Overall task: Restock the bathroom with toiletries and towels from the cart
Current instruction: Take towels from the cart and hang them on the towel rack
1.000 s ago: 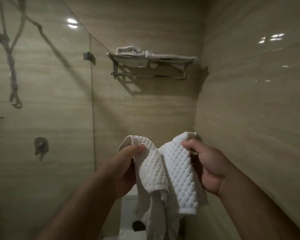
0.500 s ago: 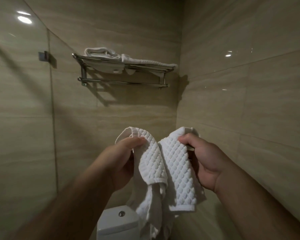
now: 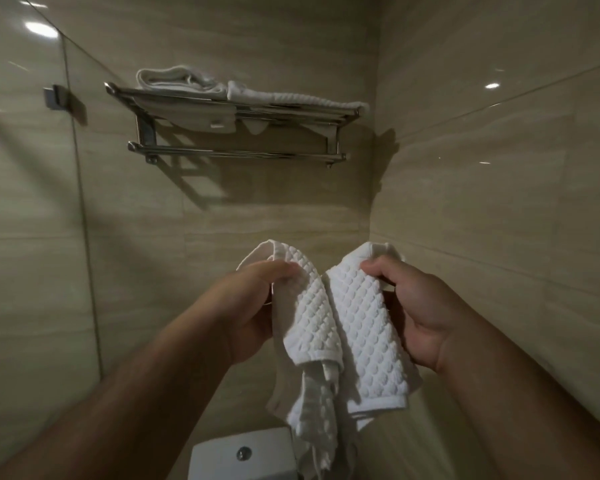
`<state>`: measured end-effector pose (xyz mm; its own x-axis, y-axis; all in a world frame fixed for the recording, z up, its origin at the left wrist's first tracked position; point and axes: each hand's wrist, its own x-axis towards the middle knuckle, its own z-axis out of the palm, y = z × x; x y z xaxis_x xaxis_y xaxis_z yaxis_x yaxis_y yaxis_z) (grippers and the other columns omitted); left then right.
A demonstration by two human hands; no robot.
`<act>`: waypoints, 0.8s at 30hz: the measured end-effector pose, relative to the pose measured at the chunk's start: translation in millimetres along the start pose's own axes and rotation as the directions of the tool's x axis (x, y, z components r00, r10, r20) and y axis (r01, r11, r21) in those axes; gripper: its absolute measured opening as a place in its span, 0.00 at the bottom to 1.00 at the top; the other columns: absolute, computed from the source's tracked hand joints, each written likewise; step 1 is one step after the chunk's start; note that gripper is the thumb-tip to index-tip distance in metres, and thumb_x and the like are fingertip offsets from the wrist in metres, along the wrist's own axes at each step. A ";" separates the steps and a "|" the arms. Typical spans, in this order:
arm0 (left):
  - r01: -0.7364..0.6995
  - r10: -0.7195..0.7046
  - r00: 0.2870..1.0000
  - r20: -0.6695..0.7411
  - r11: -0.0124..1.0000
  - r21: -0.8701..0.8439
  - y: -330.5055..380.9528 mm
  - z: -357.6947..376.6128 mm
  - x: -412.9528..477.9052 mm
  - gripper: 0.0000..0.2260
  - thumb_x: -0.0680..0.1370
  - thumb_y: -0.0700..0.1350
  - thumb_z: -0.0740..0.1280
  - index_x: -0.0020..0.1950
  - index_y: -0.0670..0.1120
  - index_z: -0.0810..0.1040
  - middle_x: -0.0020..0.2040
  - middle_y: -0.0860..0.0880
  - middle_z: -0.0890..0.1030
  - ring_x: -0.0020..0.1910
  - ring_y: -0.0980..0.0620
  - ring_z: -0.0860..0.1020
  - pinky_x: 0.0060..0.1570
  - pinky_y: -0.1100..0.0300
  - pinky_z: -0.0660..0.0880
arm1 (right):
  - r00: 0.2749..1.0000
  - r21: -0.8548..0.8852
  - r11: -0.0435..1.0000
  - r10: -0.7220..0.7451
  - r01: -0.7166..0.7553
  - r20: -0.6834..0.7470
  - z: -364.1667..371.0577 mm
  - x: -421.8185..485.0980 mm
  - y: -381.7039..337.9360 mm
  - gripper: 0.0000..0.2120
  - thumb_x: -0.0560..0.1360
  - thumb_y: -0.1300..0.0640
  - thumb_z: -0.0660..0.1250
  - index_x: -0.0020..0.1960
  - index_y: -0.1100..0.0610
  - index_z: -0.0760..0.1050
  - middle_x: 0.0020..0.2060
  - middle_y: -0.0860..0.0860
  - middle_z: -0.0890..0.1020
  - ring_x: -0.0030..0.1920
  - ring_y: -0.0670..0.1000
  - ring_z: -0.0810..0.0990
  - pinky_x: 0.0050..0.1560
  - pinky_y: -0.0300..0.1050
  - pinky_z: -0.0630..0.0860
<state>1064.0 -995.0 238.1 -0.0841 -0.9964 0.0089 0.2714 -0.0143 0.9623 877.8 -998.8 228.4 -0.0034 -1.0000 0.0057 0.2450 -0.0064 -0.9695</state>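
A white waffle-textured towel hangs in front of me, held up by both hands. My left hand pinches its top left edge between thumb and fingers. My right hand pinches the top right corner; the rest drapes down between them. High on the wall ahead is a chrome towel rack with its lower bar bare. Folded white towels lie on the rack's upper shelf.
A glass shower screen stands at the left with a metal clamp near its top. A white toilet cistern with a flush button sits low in the middle. The tiled side wall runs close on my right.
The view has turned right and nearer the corner; the shower fittings have left the frame and the rack looks larger. Both hands keep the same grip on the towel.
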 end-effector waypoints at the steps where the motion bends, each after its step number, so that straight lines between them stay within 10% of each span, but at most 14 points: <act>1: -0.016 0.016 1.000 -0.008 1.000 0.014 1.9 3.2 9.6 0.10 0.79 0.39 0.65 0.59 0.39 0.79 0.57 0.37 0.83 0.52 0.40 0.82 0.56 0.46 0.78 | 1.000 -0.003 1.000 -0.007 0.007 0.002 -2.0 10.8 -3.9 0.14 0.75 0.54 0.70 0.55 0.63 0.82 0.53 0.61 0.85 0.56 0.61 0.83 0.62 0.60 0.77; 24: -0.094 0.094 0.996 -0.002 0.995 0.033 39.5 -29.3 119.0 0.11 0.79 0.41 0.66 0.60 0.40 0.80 0.53 0.39 0.85 0.53 0.38 0.83 0.61 0.41 0.76 | 0.996 -0.060 0.994 -0.090 0.089 -0.013 43.8 106.7 -35.4 0.13 0.77 0.54 0.70 0.55 0.63 0.82 0.48 0.59 0.87 0.52 0.59 0.85 0.52 0.53 0.81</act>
<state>1092.8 -1116.5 269.2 -0.0567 -0.9935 0.0985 0.2462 0.0817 0.9658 911.2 -1105.3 274.1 -0.0378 -0.9952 0.0901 0.1851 -0.0956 -0.9781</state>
